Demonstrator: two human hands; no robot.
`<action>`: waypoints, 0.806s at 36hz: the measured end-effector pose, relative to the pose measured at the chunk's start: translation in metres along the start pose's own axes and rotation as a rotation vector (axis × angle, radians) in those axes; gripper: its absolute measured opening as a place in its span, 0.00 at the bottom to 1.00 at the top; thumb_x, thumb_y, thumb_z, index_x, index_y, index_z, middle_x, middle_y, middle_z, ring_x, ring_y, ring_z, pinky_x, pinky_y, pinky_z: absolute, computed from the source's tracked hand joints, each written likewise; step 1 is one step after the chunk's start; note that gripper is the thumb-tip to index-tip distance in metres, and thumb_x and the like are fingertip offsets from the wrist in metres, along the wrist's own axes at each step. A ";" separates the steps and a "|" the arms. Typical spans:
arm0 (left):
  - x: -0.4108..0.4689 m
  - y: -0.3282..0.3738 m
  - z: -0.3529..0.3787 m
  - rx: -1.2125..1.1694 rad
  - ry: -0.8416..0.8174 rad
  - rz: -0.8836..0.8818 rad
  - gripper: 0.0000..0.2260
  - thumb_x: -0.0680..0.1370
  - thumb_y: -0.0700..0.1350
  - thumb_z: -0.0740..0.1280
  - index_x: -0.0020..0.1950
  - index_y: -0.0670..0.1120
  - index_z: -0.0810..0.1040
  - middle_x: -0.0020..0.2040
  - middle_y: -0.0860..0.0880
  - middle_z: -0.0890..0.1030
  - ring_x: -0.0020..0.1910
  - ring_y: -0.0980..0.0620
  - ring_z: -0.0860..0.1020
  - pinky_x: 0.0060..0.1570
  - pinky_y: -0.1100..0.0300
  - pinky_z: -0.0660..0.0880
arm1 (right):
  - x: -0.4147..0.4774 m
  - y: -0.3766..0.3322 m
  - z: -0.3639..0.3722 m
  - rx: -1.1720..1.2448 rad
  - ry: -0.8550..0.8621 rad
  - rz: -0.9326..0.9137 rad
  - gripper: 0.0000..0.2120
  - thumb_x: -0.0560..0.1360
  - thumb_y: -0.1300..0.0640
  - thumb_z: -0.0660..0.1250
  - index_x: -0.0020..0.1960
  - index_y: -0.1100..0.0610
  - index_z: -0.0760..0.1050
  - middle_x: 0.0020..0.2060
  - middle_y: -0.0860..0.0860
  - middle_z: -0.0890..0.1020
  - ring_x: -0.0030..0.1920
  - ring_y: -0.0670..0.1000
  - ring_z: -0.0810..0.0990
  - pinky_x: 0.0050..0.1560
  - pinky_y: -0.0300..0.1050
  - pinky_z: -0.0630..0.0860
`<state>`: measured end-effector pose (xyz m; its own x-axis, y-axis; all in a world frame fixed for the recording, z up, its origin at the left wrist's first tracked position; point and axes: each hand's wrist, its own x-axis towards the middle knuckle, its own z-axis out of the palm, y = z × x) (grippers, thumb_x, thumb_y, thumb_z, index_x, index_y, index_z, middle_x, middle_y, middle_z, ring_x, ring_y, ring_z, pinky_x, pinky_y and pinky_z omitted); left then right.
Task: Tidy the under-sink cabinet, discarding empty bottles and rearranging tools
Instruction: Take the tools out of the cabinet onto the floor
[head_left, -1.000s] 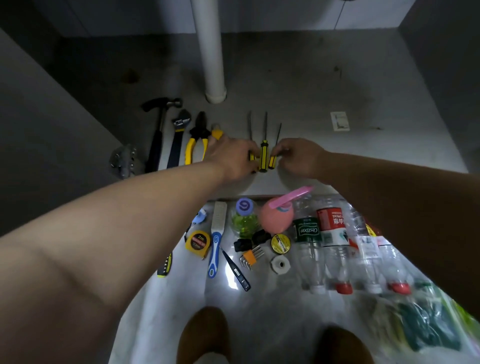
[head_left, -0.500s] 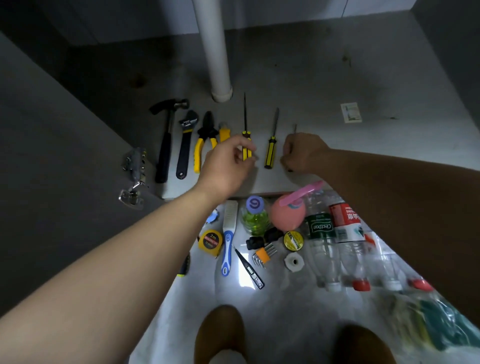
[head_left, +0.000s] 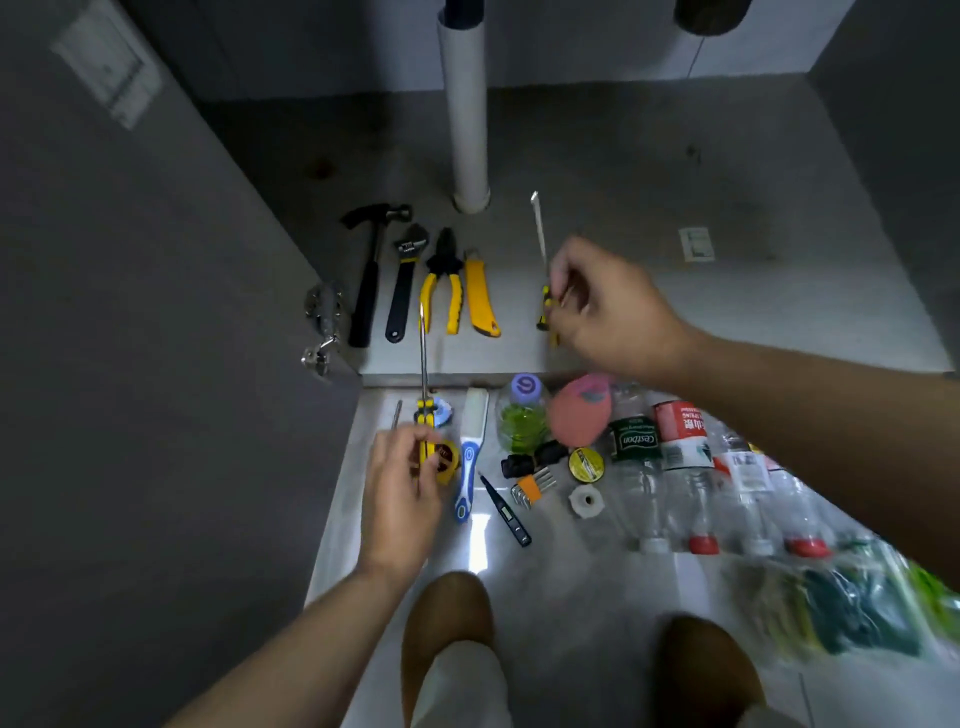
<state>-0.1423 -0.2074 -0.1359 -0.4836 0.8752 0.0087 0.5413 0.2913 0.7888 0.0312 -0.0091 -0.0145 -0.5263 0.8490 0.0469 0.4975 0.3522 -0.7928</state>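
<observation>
Four tools lay in a row on the cabinet floor (head_left: 675, 322): one hammer (head_left: 371, 270), one wrench (head_left: 405, 280), one pair of pliers (head_left: 444, 288) and one yellow knife (head_left: 480, 301). On the tiles (head_left: 550, 587) in front lay four clear bottles (head_left: 691, 483) side by side, caps toward the person, and one green bottle (head_left: 522, 421). The left hand (head_left: 402, 493), low over the tiles, curled its fingers round the yellow handle of a long screwdriver (head_left: 423, 364), shaft pointing toward the pliers. A thin metal shaft showed by its thumb, but what it belonged to could not be told. The right hand (head_left: 608, 312), well apart over the cabinet floor, pinched a second screwdriver (head_left: 540, 234) by its handle. The cabinet floor was grey and stained. A white pipe (head_left: 467, 130) rose at the back, and a door hinge (head_left: 322, 327) showed at the left.
</observation>
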 end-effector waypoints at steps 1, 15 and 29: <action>-0.011 -0.009 -0.002 0.041 -0.023 -0.004 0.15 0.80 0.36 0.65 0.53 0.58 0.75 0.52 0.55 0.73 0.52 0.54 0.75 0.53 0.54 0.76 | -0.013 -0.004 0.006 0.046 -0.084 -0.019 0.06 0.74 0.66 0.67 0.45 0.58 0.71 0.32 0.50 0.76 0.30 0.41 0.73 0.32 0.33 0.69; -0.059 -0.082 -0.005 0.154 -0.175 -0.281 0.15 0.79 0.37 0.66 0.50 0.59 0.76 0.51 0.51 0.74 0.50 0.48 0.77 0.52 0.54 0.77 | -0.135 0.080 0.125 -0.484 -0.679 0.136 0.06 0.76 0.57 0.62 0.52 0.51 0.70 0.52 0.51 0.79 0.52 0.54 0.79 0.51 0.47 0.73; -0.042 -0.085 0.009 0.229 -0.253 -0.397 0.20 0.78 0.32 0.64 0.66 0.48 0.79 0.60 0.43 0.73 0.60 0.43 0.75 0.65 0.57 0.71 | -0.150 0.098 0.146 -0.646 -0.663 0.338 0.24 0.75 0.66 0.63 0.69 0.53 0.65 0.63 0.53 0.73 0.63 0.56 0.75 0.51 0.53 0.80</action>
<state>-0.1615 -0.2654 -0.2090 -0.5162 0.7378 -0.4350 0.5005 0.6720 0.5459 0.0587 -0.1592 -0.1881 -0.4685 0.6216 -0.6277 0.8704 0.4463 -0.2077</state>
